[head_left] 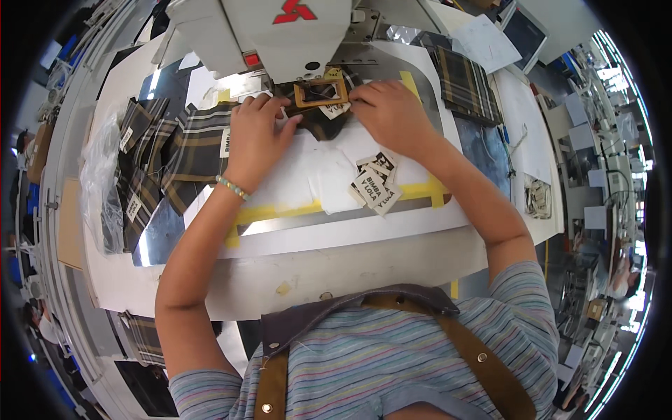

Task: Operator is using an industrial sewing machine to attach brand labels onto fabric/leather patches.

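Note:
A dark plaid fabric piece point(323, 129) lies under the small yellow-brown clamp frame point(320, 92) of the sewing machine point(259, 35). Inside or just below the frame, part of a cream printed label point(334, 110) shows. My left hand point(260, 133) is at the frame's left side, thumb apart from the bent fingers, fingertips on the fabric's edge. At the frame's right side, my right hand point(393, 117) has its fingers drawn together at the fabric's edge; what is under the fingertips is partly hidden. Several loose cream labels point(376, 183) lie in a pile below my right hand.
Plaid pieces with labels point(189, 157) spread to the left, beside clear plastic point(103, 182). A stack of plaid fabric point(467, 84) lies at the far right. Yellow tape point(287, 208) borders the white work sheet. More labels point(537, 197) sit at the table's right edge.

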`<state>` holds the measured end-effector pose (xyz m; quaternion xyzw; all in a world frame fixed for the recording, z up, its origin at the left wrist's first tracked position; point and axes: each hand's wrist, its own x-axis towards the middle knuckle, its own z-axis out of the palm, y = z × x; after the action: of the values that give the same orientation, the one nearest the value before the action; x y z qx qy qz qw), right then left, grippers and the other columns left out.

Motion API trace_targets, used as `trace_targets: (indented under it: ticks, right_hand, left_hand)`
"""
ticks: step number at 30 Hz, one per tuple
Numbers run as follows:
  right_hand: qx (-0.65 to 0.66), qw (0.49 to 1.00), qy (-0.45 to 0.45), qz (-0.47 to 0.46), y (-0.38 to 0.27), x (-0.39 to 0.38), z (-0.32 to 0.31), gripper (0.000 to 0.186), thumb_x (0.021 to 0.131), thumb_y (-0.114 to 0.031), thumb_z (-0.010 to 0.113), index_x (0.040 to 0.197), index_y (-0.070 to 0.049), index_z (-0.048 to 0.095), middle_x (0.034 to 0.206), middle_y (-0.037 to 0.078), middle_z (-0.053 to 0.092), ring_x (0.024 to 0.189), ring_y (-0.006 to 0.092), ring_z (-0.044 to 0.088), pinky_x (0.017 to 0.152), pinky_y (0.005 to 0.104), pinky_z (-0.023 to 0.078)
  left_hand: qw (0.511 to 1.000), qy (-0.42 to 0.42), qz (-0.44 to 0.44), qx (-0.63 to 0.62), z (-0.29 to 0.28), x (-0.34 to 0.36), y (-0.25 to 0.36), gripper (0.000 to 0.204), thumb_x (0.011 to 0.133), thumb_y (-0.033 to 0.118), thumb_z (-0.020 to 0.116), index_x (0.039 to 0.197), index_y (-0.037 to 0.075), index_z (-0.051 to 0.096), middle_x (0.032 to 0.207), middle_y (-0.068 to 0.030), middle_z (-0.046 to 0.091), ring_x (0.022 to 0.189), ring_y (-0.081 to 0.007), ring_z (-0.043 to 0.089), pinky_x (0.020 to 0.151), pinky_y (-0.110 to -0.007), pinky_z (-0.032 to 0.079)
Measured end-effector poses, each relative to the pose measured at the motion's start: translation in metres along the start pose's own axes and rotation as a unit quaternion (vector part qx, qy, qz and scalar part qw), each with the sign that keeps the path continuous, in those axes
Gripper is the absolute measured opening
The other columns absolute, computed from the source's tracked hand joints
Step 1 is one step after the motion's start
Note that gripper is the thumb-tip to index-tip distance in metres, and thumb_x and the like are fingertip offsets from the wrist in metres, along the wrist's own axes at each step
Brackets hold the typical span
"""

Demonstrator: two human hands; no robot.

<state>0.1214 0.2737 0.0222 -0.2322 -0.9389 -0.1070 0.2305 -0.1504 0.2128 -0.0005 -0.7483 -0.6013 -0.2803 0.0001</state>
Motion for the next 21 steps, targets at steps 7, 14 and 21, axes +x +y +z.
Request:
trace_targets:
  ticks: [7,14,21]
  right_hand:
    - [0.220,0.965,0.080,0.116,0.026,0.009,0.022,0.015,0.097,-0.018,0.071,0.106,-0.006,0.073,0.102,0.011,0.075,0.089,0.0377,0.069,0.076,0.0445,0.054]
    - [0.258,0.952,0.048,0.158,0.033,0.009,0.026,0.020,0.096,-0.023,0.075,0.107,-0.006,0.073,0.103,0.013,0.075,0.089,0.0358,0.070,0.077,0.0452,0.053]
    - [0.268,0.957,0.073,0.084,0.042,0.001,0.037,0.028,0.089,-0.027,0.080,0.103,-0.006,0.071,0.103,0.011,0.074,0.094,0.0331,0.071,0.083,0.0451,0.054]
  left_hand:
    - [0.980,0.050,0.192,0.007,0.000,-0.009,0.033,0.050,0.082,0.018,0.083,0.126,0.001,0.066,0.118,-0.0152,0.065,0.107,-0.0346,0.062,0.093,-0.044,0.054]
    - [0.991,0.065,0.099,-0.069,0.018,0.004,0.022,0.018,0.090,0.007,0.077,0.108,0.002,0.075,0.096,-0.0093,0.072,0.084,-0.0223,0.067,0.079,-0.033,0.055]
    - [0.912,0.086,-0.109,-0.386,0.027,0.012,0.004,0.021,0.103,0.016,0.074,0.106,-0.004,0.074,0.096,0.0006,0.073,0.085,-0.0061,0.060,0.078,-0.021,0.048]
